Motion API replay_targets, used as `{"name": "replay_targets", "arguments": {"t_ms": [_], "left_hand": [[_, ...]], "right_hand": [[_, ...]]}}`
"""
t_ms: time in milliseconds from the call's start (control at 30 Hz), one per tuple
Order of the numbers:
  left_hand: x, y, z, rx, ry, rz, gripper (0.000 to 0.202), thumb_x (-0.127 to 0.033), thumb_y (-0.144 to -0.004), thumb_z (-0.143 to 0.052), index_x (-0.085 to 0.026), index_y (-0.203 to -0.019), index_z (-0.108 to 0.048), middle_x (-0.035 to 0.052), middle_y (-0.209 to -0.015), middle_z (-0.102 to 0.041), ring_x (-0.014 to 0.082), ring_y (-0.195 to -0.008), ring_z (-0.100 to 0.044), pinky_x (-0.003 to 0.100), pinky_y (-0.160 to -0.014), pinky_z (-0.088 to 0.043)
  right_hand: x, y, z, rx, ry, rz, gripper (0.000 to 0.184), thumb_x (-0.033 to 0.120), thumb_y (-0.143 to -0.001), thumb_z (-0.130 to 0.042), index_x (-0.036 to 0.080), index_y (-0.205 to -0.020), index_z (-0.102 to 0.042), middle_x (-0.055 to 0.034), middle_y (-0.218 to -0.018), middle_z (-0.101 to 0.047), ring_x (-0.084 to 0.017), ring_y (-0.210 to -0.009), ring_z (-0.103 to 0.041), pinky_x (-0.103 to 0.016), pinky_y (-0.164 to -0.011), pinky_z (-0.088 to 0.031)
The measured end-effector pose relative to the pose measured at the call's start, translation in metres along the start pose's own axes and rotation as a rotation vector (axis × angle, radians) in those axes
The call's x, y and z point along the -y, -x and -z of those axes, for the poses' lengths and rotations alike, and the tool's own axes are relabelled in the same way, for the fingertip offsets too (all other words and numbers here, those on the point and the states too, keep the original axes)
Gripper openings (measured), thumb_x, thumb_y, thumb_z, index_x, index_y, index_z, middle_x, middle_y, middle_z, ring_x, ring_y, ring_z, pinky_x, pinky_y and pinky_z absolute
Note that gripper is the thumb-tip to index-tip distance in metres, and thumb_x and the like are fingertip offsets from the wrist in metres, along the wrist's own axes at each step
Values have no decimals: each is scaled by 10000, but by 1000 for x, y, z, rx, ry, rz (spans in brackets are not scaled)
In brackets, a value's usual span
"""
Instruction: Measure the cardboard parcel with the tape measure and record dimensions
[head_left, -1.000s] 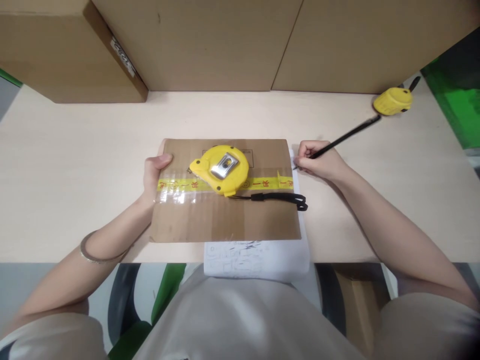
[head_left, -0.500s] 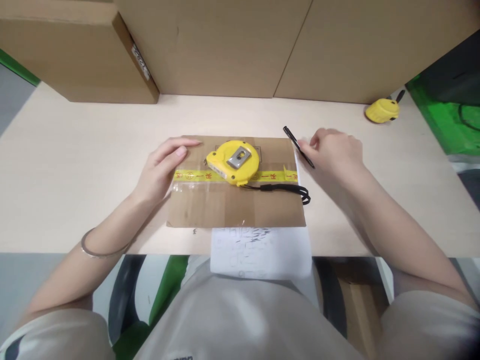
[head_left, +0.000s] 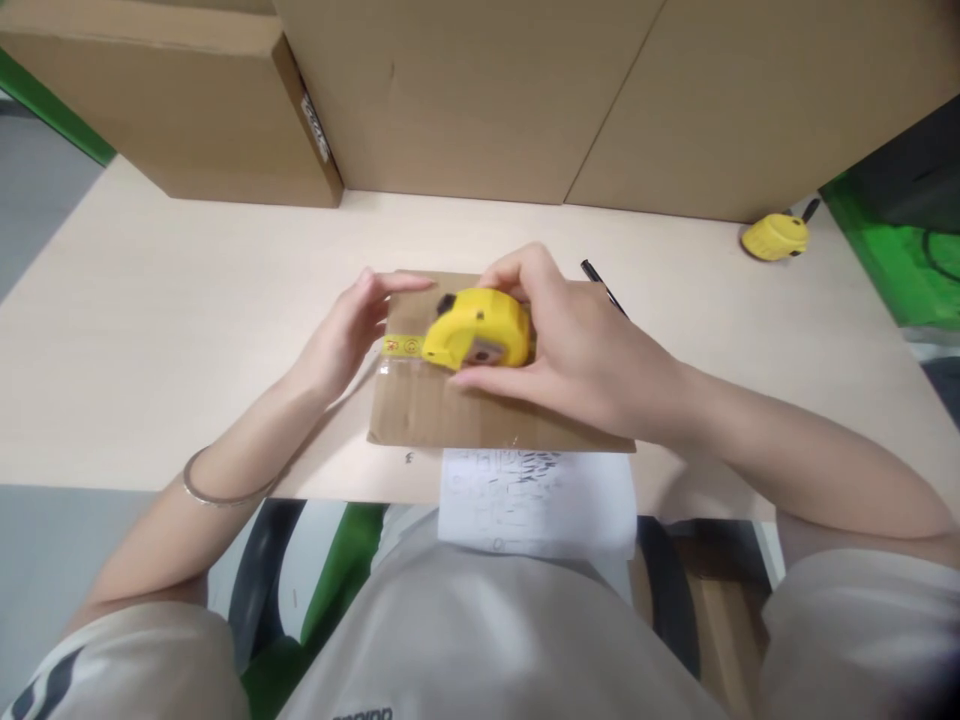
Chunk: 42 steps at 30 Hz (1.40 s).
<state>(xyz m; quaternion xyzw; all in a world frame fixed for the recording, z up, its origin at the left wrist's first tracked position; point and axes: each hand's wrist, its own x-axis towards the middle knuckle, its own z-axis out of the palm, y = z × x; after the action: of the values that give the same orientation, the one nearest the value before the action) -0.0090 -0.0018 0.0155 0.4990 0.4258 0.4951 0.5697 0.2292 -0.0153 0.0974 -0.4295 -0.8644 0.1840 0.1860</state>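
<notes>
A flat brown cardboard piece (head_left: pixel 442 415) with a strip of yellow tape lies on the pale table in front of me. My right hand (head_left: pixel 577 350) grips a yellow tape measure (head_left: pixel 476 338) and holds it tilted over the cardboard. My left hand (head_left: pixel 352 325) rests with fingers stretched on the cardboard's left edge, beside the tape measure. A black pen (head_left: pixel 600 285) lies on the table just behind my right hand. A white sheet with scribbles (head_left: pixel 536 505) sticks out from under the cardboard at the table's near edge.
Large cardboard boxes (head_left: pixel 465 90) stand along the back of the table (head_left: pixel 150 330). A second yellow tape measure (head_left: pixel 776 237) lies at the back right. Something green (head_left: pixel 892 250) sits beyond the table's right edge. A bracelet circles my left wrist.
My right hand has let go of the pen, moved left and taken hold of the yellow tape measure, tilting it up off the cardboard. My left hand stays at the cardboard's left edge.
</notes>
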Motion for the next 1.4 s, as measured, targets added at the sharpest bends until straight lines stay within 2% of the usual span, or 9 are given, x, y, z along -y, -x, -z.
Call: {"name": "replay_targets", "arguments": {"t_ms": [100, 267, 400, 500, 733, 933, 1200, 1300, 1400], "left_hand": [[6, -4, 4, 34, -15, -32, 540, -656, -1021, -430, -260, -1172, -765, 41, -1224, -785, 303, -1191, -709, 463, -1050, -548], [12, -7, 7, 96, 68, -79, 487, -528, -1093, -332, -281, -1283, -707, 15, -1207, -778, 272, -1291, -693, 484, -1136, -544], [13, -8, 11, 108, 8, -56, 356, -519, -1016, -555, -255, -1156, -748, 22, -1191, -776, 284, -1237, -708, 466, -1107, -568], [11, -8, 16, 108, -100, -72, 273, -416, -928, -715, -267, -1153, -755, 9, -1285, -751, 269, -1251, -688, 438, -1110, -559], [1, -6, 20, 118, -235, -89, 284, -362, -928, -715, -302, -1199, -773, 14, -1352, -722, 292, -1302, -642, 536, -1186, -495], [2, -6, 20, 106, -199, -69, 281, -366, -912, -739, -293, -1181, -779, 33, -1253, -742, 281, -1156, -701, 511, -1041, -594], [-2, -6, 19, 102, -170, -49, 292, -413, -889, -775, -280, -1149, -782, 47, -1226, -743, 261, -1080, -707, 441, -934, -623], [1, -6, 20, 117, -139, -48, 289, -416, -900, -773, -271, -1150, -771, 45, -1261, -747, 268, -1143, -700, 449, -1016, -587], [10, -9, 20, 133, -50, -86, 274, -417, -938, -720, -250, -1152, -755, 35, -1290, -759, 272, -1225, -685, 457, -1112, -538]], "right_hand": [[2, -14, 2, -19, -129, 109, 431, 449, -975, -690, 249, -1280, -459, -12, -1129, -680, -192, -944, -708, -323, -831, -543], [12, -43, -7, 60, -176, 235, 361, 335, -1013, -623, 242, -1318, -455, -3, -1187, -696, -174, -969, -699, -306, -845, -525], [8, -45, -8, 112, -143, 221, 346, 327, -993, -628, 243, -1312, -525, 17, -1060, -725, -168, -870, -688, -297, -789, -510], [-12, -28, 8, 55, -147, 176, 365, 363, -914, -720, 231, -1235, -606, -13, -1075, -736, -186, -849, -690, -323, -777, -531], [-87, 60, 66, -173, -206, -118, 378, 268, -766, -877, 306, -1116, -739, -50, -1140, -762, -225, -981, -731, -343, -842, -619], [-110, 98, 62, -277, -245, -298, 415, 168, -713, -881, 306, -1084, -757, -62, -1192, -769, -231, -1023, -745, -361, -874, -634], [-70, 47, 62, -153, -206, -26, 359, 270, -800, -873, 259, -1132, -739, -29, -1119, -778, -180, -970, -721, -328, -832, -599], [-45, 5, 37, -51, -205, 200, 343, 370, -862, -814, 220, -1155, -719, -28, -1140, -776, -198, -979, -707, -344, -855, -552], [-19, -32, 7, -22, -119, 350, 334, 293, -911, -709, 224, -1237, -692, -5, -1254, -748, -218, -1101, -690, -342, -889, -493]]}}
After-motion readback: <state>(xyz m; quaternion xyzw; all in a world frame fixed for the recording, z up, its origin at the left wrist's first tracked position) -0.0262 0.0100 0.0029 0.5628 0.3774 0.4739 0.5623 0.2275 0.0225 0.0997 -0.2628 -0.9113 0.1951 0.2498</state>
